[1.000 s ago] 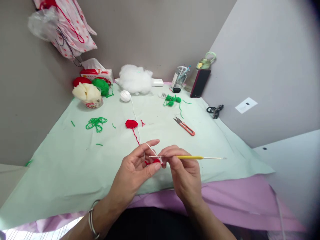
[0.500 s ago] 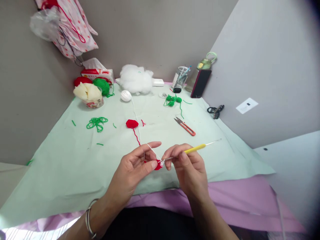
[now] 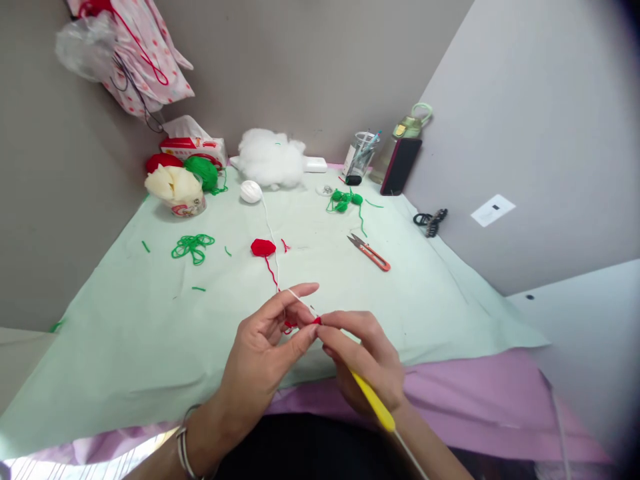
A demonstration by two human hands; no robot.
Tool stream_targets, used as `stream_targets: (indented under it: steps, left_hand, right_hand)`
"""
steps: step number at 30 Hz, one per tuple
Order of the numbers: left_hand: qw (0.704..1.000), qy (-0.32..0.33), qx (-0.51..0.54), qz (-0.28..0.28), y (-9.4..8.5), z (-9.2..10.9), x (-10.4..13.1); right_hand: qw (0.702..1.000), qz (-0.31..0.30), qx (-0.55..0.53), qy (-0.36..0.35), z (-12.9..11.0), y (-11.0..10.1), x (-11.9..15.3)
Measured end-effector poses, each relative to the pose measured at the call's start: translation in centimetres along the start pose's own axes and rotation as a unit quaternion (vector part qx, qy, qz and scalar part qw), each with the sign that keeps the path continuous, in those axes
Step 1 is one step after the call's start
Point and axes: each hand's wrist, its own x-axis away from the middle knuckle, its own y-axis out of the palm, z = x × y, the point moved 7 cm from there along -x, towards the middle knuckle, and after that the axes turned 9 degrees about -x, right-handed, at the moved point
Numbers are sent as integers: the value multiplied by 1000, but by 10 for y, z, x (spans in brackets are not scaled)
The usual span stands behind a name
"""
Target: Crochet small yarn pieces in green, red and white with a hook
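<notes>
At eleven o'clock from the yellow hook (image 3: 373, 401), axis eleven-to-five, clamped in right fingers (image 3: 353, 323): red yarnwork (image 3: 317, 321), pinched by left fingers (image 3: 300, 341).

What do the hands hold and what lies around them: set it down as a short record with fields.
Left hand: pinches a red crochet piece, white yarn over its index finger
Right hand: holds a yellow-handled crochet hook
Yarn source: white yarn ball, beyond the hands
Cutting tool: orange-handled thread snips, on the pale green cloth
Back of table: white stuffing
</notes>
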Motion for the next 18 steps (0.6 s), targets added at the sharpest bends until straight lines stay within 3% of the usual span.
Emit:
stream_targets:
  steps: [2,4,8,10,12,15,18]
  left_hand:
    - [1000,6,-8,1,-1,3,-1]
    - [1000,17,-23,-9,-3,6,-2]
    - [994,13,-61,-85,0,8,-4]
    - [989,7,-82,-122,3,8,-5]
    - [988,12,-98,-118,2,10,-5]
    - [987,53,-143,-52,-5,17,-4]
    - [976,108,-189,1,-8,24,-1]
  right_hand:
    - [998,40,-47,21,5,-2,1]
    - [985,67,-133,88,17,-3,0]
    - [931,109,-295,188,39,-4,-3]
    - [906,111,-352,207,45,-4,-4]
    - [897,94,-372,218,46,-3,-4]
    - [934,55,-295,195,37,-6,-6]
    - [977,13,-168,128,21,-8,-7]
